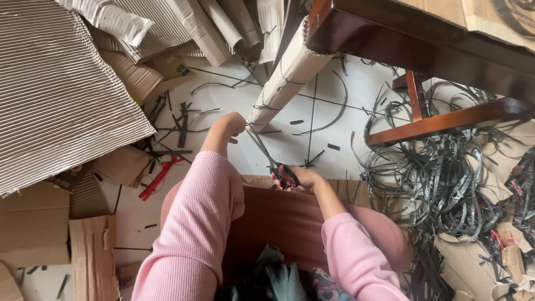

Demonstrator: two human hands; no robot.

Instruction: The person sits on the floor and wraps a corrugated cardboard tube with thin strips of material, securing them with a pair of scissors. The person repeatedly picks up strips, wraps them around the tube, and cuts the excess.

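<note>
In the head view, a person in pink sleeves sits over a dark red-brown surface, both arms stretched away toward the floor. The right hand (298, 179) is closed through the black handles of a pair of scissors (271, 160), whose blades run up and to the left, their tips meeting the near end of a rolled cardboard bundle (290, 75). The left hand (229, 125) is curled shut at that same near end, gripping the roll or the string tied round it; which of the two cannot be told. So the roll's end lies directly at the left hand, just beyond the scissor tips, and farther off and left of the right hand. The two hands are apart, joined only by the line of the scissors.

The roll slants up and right from the hands, tied in places with thin cord, its far end passing under a dark wooden table (423, 44) at the upper right. A large sheet of corrugated cardboard (56, 95) covers the left side of the scene. A red strap piece (159, 177) lies on the pale floor just left of the left sleeve. A tangled heap of black strapping (446, 184) spreads over the right side, under the table's leg rail.
</note>
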